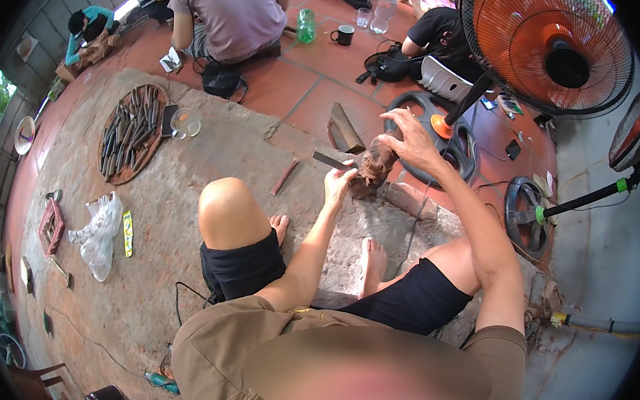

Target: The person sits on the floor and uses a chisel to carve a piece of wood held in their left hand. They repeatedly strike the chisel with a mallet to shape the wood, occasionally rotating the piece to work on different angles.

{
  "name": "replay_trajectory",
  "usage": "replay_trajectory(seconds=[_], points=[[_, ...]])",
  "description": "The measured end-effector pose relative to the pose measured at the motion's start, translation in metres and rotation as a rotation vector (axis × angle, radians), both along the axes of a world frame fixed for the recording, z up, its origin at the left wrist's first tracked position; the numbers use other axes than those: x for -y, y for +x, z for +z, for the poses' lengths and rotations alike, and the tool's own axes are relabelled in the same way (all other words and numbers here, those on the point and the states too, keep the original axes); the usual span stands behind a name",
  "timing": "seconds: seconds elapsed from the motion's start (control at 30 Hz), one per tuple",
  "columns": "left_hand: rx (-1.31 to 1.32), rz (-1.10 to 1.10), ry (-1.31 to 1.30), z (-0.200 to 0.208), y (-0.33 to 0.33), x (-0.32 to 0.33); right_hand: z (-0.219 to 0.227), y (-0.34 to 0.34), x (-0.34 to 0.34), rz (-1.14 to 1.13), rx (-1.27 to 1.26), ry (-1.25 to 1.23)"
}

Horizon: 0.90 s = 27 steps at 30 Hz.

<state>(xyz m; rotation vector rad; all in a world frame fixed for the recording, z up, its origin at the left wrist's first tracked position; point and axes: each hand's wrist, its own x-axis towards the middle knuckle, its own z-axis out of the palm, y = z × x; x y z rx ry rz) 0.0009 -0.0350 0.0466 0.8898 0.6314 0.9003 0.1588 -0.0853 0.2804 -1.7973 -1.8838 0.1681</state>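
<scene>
In front of my feet a brown carved piece (372, 172), apparently wooden, stands on a low worn block. My right hand (417, 146) reaches over from the right, its thumb and curled fingers gripping the upper part of the carving. Close against the carving's left side, my left hand (338, 185) is closed on a dark flat bar-like tool (328, 160) that sticks out to the left. The tool's other end is hidden by the fingers and the carving. An angled wooden piece (346, 130) lies just beyond, and a thin reddish-brown stick (285, 177) lies left of my left hand.
A round basket (102, 159) holds several dark chisel-like tools, with a clear round container (185, 122) beside it. A plastic bag (99, 231) and a pink tray (52, 225) lie at left. An orange fan (553, 49) stands at right. Several people sit beyond on red tiles.
</scene>
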Motion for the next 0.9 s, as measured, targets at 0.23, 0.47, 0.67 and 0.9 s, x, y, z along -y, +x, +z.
replay_trajectory(seconds=[0.23,0.47,0.67,0.9], points=[[-0.017,0.01,-0.021,0.0,-0.001,-0.002,0.006,-0.006,-0.009,-0.012,0.054,0.036],[-0.021,0.006,-0.005,0.002,-0.002,-0.001,0.004,-0.011,-0.019,-0.03,0.044,0.036],[-0.003,0.023,0.003,-0.001,-0.001,-0.002,0.005,-0.017,-0.019,-0.046,0.105,-0.032],[0.019,0.009,-0.022,0.0,-0.003,-0.002,0.008,-0.018,-0.018,-0.048,0.135,-0.016]])
